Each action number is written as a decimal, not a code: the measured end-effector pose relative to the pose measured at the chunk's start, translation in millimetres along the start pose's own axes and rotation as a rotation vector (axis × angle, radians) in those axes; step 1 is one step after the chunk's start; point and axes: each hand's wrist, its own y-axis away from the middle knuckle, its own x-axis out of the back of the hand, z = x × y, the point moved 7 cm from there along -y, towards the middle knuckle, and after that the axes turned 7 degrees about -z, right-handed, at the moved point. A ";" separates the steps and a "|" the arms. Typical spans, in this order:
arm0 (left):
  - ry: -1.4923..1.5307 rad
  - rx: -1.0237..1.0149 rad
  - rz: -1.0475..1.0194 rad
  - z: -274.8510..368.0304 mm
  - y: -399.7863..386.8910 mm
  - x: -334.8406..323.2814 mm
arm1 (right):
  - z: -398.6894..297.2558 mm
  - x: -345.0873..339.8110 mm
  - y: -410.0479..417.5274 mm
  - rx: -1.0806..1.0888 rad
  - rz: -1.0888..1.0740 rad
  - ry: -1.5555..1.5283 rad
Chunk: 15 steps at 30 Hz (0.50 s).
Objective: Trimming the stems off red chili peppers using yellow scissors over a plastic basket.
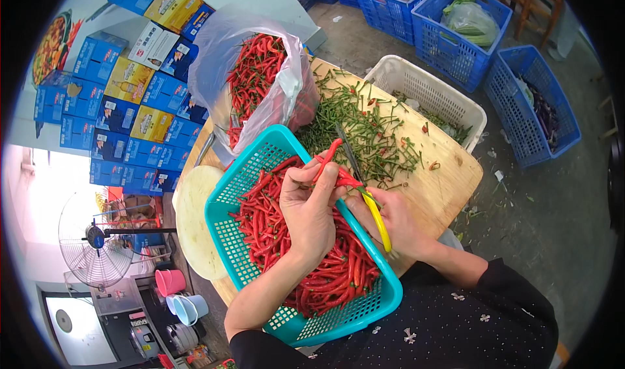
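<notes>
My left hand (310,217) pinches a few red chilli peppers (331,151) between thumb and fingers, above a teal plastic basket (395,291). Many red chillies (263,227) lie in that basket. In my right hand (400,222) is a pair of scissors with yellow handles (381,227). Their dark blades point away from me, close beside the held chillies and a green stem. Beyond the hands, a heap of cut green stems (342,115) covers part of the wooden tabletop (449,173). A clear plastic bag (293,76) at the far left holds more red chillies (256,71).
A white plastic crate (439,95) stands against the table's far right side. Blue crates (451,61) with vegetables sit on the floor beyond. A round pale board (197,222) lies left of the basket. Stacked cartons (129,81) and a fan (97,239) are farther left.
</notes>
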 end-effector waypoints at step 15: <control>-0.054 -0.161 0.049 22.4 -16.7 20.1 | 3.7 5.5 31.7 -0.288 -0.211 -0.299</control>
